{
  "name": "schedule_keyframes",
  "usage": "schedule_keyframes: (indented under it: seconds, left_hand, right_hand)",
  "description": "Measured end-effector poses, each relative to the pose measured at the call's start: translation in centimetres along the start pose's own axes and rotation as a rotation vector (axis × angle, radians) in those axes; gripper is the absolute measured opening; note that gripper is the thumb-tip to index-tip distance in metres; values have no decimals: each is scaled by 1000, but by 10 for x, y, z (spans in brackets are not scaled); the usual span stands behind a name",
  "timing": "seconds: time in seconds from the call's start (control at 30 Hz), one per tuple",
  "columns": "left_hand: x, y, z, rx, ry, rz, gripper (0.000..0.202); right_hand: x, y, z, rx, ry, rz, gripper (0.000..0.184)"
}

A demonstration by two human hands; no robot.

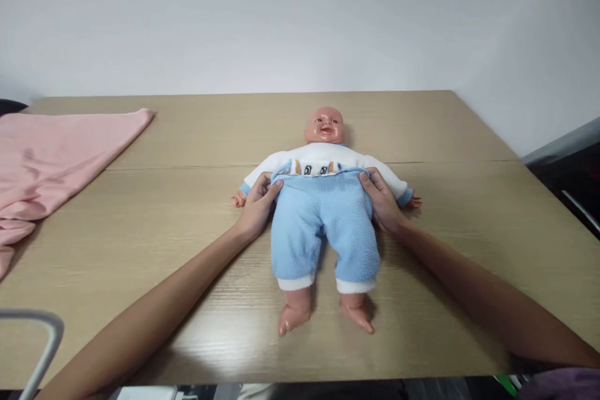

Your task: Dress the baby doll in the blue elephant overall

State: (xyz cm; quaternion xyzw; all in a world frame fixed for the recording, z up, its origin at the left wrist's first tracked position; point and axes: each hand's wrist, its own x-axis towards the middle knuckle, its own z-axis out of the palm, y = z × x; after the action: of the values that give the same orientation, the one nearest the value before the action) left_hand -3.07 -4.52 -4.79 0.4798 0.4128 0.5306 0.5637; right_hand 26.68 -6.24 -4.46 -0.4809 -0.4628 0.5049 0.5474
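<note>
A baby doll (325, 126) lies on its back on the wooden table, head toward the wall and bare feet toward me. It wears a white top (323, 153) with blue cuffs and an animal-face print, partly covered. Light blue pants (323, 200) with white hems are on its legs, the waistband at its belly. My left hand (259, 200) grips the waistband's left side, thumb on top. On the right side, my right hand (382, 200) pinches the same waistband. Fingers of both hands are partly hidden behind the cloth.
A pink cloth (60, 162) lies on the table's left side. A grey curved tube (54, 331) rises at the lower left. The wooden table (197, 262) has a seam across it and meets a pale wall. Something black (576, 181) stands beyond the right edge.
</note>
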Motion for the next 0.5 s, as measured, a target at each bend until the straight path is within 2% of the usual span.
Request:
schedule_keyframes:
  seconds: [0.07, 0.17, 0.27, 0.33, 0.4, 0.43, 0.5]
  left_hand:
    - [2, 2, -3, 52, -22, -31, 54]
    - [0, 9, -10, 300, -91, 30, 48]
    - [0, 17, -21, 509, -214, 130, 42]
    - [2, 22, -28, 565, -328, 127, 37]
    - [5, 25, -33, 569, -426, 65, 36]
    - [5, 25, -34, 554, -437, 28, 37]
    - [4, 23, -33, 461, -368, -28, 38]
  right_hand:
    - [2, 0, -3, 14, -34, 22, 52]
    - [1, 0, -11, -34, -101, 20, 38]
    - [-1, -3, -21, -150, -150, 9, 28]
    - [-2, -6, -25, -207, -160, 28, 23]
    - [-5, -9, -24, -143, -188, 118, 22]
    - [-7, -9, -22, -62, -202, 182, 25]
    - [-11, -9, -16, 127, -209, 282, 37]
